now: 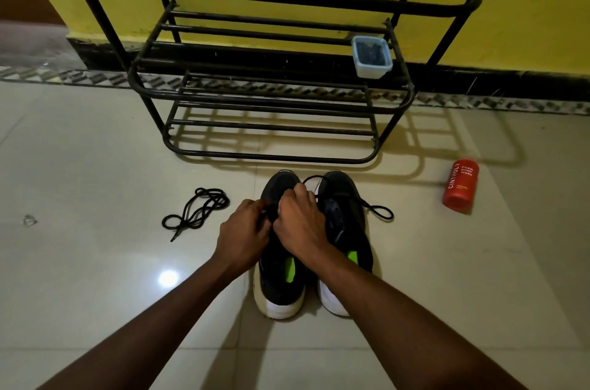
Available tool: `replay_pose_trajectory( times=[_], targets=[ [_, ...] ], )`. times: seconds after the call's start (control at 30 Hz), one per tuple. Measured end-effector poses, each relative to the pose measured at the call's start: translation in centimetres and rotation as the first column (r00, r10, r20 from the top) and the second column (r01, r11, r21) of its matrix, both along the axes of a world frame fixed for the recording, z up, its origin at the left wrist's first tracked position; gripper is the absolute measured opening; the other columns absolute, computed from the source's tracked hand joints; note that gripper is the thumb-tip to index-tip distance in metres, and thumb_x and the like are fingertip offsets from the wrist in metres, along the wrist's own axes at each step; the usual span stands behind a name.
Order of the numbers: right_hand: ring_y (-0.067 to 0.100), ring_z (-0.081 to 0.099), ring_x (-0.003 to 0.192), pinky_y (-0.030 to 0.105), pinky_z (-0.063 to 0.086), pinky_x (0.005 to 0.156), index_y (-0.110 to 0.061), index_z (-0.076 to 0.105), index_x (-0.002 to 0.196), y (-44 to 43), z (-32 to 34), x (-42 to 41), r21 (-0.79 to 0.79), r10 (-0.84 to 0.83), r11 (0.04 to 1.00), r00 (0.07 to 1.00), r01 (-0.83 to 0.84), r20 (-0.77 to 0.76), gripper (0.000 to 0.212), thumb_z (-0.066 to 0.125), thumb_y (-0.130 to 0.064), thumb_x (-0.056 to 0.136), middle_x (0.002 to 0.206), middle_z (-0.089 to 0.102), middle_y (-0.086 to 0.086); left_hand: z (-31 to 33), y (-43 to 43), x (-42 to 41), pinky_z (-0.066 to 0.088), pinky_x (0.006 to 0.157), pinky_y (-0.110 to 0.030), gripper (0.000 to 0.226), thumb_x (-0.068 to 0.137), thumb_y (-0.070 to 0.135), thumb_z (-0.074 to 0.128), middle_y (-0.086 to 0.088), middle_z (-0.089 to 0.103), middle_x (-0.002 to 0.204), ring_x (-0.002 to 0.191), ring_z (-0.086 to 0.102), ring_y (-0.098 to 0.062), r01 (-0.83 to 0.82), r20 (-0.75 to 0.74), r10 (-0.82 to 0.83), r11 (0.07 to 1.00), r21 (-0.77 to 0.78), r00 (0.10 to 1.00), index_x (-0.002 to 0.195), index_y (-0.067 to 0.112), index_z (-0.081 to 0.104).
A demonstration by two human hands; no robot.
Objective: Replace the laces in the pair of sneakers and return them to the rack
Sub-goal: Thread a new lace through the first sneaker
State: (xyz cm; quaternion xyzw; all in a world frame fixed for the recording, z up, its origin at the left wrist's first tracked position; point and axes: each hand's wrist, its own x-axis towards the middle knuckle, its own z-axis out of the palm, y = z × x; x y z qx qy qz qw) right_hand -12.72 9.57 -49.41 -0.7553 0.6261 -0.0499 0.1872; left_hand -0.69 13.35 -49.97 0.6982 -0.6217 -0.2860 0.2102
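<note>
A loose black lace (196,212) lies tangled on the floor at centre left, just left of the left hand (244,231). That hand and the right hand (300,223) meet over the lacing area of the left sneaker (281,278) at lower centre, fingers curled tight against its upper, though whether they pinch a lace there is hidden. The right sneaker (344,230) touches it, its lace (380,211) looping out rightward, with the rack (271,102) above and a red bottle (458,185) at right.
</note>
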Motion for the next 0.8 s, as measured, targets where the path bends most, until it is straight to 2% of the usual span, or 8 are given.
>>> replay_pose_trajectory(
  times=[0.27,0.47,0.63,0.8],
  targets=[
    [0.030,0.041,0.126,0.039,0.045,0.096,-0.008,0.054,0.118,0.4,-0.4,-0.2,-0.022,-0.030,0.999,0.997,0.031,0.068,0.030,0.058,-0.011,0.088,0.130,0.043,0.011,-0.6,0.1,0.8,0.051,0.091,-0.037,0.035,0.102,0.016,0.051,0.000,0.062,0.128,0.110,0.063,-0.020,0.007,-0.102,-0.007,1.000,-0.007,0.995,0.135,0.024,0.061],
    [0.030,0.043,0.126,0.040,0.048,0.096,-0.010,0.056,0.117,0.2,-0.9,0.2,0.001,-0.079,0.997,0.994,0.079,0.071,0.029,0.060,-0.012,0.089,0.129,0.046,0.010,-1.3,0.0,1.6,0.055,0.094,-0.040,0.033,0.101,0.011,0.054,0.004,0.061,0.120,0.107,0.065,-0.015,0.008,-0.254,-0.008,1.000,0.000,0.967,0.130,0.022,0.065],
    [0.029,0.046,0.123,0.040,0.049,0.095,-0.012,0.061,0.112,0.0,-1.0,0.4,0.001,-0.116,0.993,0.987,0.117,0.107,0.022,0.063,-0.013,0.089,0.123,0.049,0.008,-1.5,-0.4,1.9,0.056,0.098,-0.037,0.032,0.101,0.000,0.052,0.000,0.067,0.125,0.109,0.068,-0.010,-0.055,-0.521,0.095,0.994,0.092,0.848,0.125,0.015,0.067],
    [0.026,0.044,0.127,0.037,0.049,0.093,-0.014,0.063,0.114,0.4,-1.0,-0.2,-0.071,-0.029,0.997,0.998,0.033,0.053,0.021,0.062,-0.017,0.093,0.124,0.048,0.006,-2.0,-0.5,1.8,0.058,0.095,-0.040,0.032,0.100,0.002,0.053,0.002,0.070,0.122,0.106,0.071,-0.012,-0.071,-0.520,0.121,0.991,0.116,0.845,0.126,0.016,0.068]
  ],
)
